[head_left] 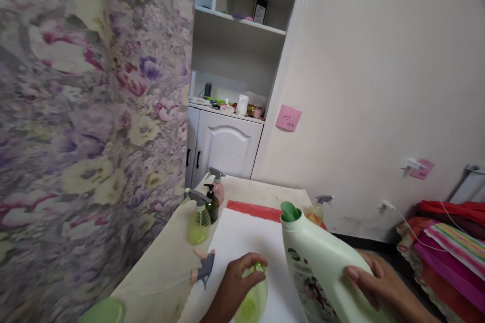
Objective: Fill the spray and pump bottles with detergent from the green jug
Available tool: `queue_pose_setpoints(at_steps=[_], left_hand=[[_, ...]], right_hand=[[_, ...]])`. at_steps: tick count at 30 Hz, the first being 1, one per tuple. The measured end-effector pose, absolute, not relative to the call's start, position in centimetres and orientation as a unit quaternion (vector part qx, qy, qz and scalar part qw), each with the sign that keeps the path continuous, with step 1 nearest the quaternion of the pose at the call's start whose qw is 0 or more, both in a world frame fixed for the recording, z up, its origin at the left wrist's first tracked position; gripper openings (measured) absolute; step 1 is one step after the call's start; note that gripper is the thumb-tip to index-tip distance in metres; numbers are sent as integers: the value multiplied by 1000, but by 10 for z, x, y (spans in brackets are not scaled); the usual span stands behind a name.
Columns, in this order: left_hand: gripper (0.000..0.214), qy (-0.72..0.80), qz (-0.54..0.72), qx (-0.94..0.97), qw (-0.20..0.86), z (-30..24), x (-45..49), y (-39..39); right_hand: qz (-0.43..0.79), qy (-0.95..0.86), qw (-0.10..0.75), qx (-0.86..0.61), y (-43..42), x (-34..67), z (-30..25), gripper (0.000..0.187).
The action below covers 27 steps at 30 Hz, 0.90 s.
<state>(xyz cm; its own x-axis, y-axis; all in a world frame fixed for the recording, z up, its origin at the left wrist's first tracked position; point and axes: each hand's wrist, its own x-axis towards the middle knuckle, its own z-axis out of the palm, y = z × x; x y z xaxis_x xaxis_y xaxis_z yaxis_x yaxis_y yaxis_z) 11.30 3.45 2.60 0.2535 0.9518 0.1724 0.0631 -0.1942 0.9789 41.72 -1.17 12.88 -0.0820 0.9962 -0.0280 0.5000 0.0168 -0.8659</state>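
My left hand (232, 287) is wrapped around the neck of a small yellow-green bottle (253, 302) standing on a white cloth (242, 242); its top has no sprayer. My right hand (382, 282) grips the side of a large pale green jug (322, 267) with an open green spout, tilted toward the small bottle. A loose grey spray head (204, 267) lies on the cloth just left of my left hand.
Three spray bottles (204, 212) stand at the table's far left, another (317, 211) behind the jug. A green lid (103, 312) lies at the near left. A floral curtain (87, 126) hangs left, a white cabinet (223, 141) is behind, folded fabrics (450, 247) lie right.
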Motion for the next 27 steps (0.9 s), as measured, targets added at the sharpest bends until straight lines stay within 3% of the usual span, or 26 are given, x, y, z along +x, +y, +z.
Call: queue_pose_setpoints(at_steps=[6,17,27], left_hand=[[21,377,480,616,498,23,113,36],[21,372,503,584,518,9,115,40],[20,363,508,579,524,17,115,39]], right_hand=[[420,-642,258,-587,-22,410,140,49],[347,-654,149,-655,-30,391,164,38],[303,-703,77,-638,-23,398,165,41]])
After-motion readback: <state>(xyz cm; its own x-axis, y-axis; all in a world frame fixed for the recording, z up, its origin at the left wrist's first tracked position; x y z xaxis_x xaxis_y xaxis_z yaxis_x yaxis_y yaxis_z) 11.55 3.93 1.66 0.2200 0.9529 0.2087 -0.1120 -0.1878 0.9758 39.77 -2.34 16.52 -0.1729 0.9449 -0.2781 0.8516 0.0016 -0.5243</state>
